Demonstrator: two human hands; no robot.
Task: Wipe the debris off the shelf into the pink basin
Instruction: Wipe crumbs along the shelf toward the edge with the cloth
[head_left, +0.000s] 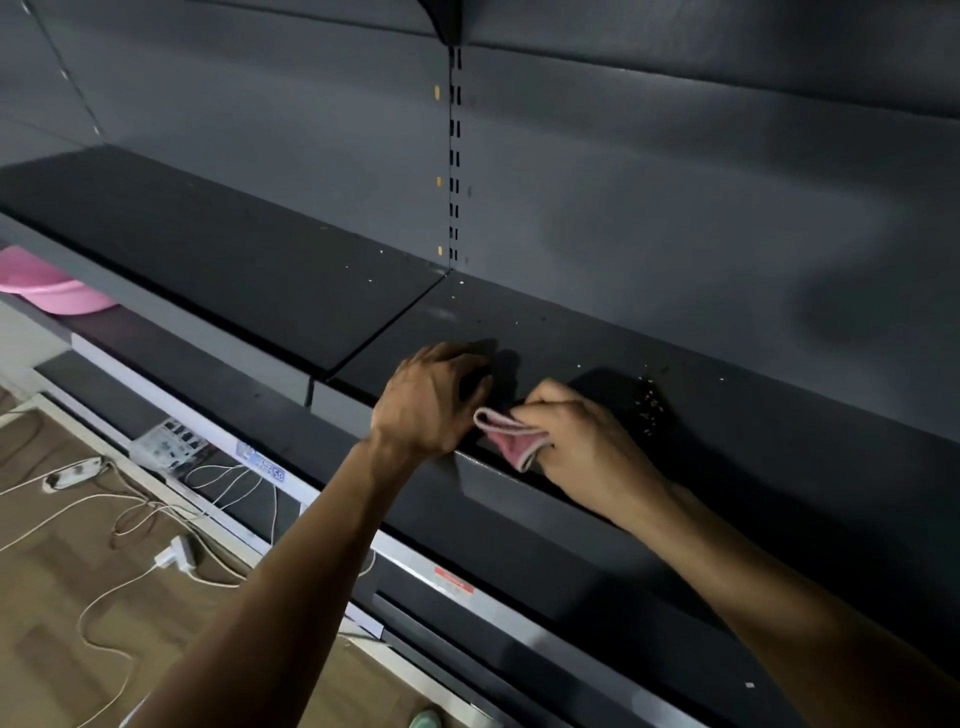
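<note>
The step in hand looks like the gathering of crumbs toward the front edge of the shelf (571, 332), not yet the drop into the basin; the right hand (582, 441) grips a bunched pink cloth (511, 436) with its fingers curled round it, and the cloth sits right at the shelf's front edge; the left hand (431, 395) lies just beside the cloth, knuckles up and fingers curled under onto the shelf near the same edge, with nothing visible in its grip, though the palm is hidden; the thickest patch of debris (649, 408) lies on the shelf just to the right of the right hand, and thinner specks are scattered toward the back edge near the foot of the slotted upright (454, 156); the pink basin (57, 291) rests on a lower level far to the left, well apart from both hands and only partly in view; judged from this, the next move calls for a sweep of the cloth across the patch on the right, drawing it to the front edge, and the basin must be brought under that edge, or the crumbs caught in a cupped hand; otherwise they may well fall to the lower level below
</note>
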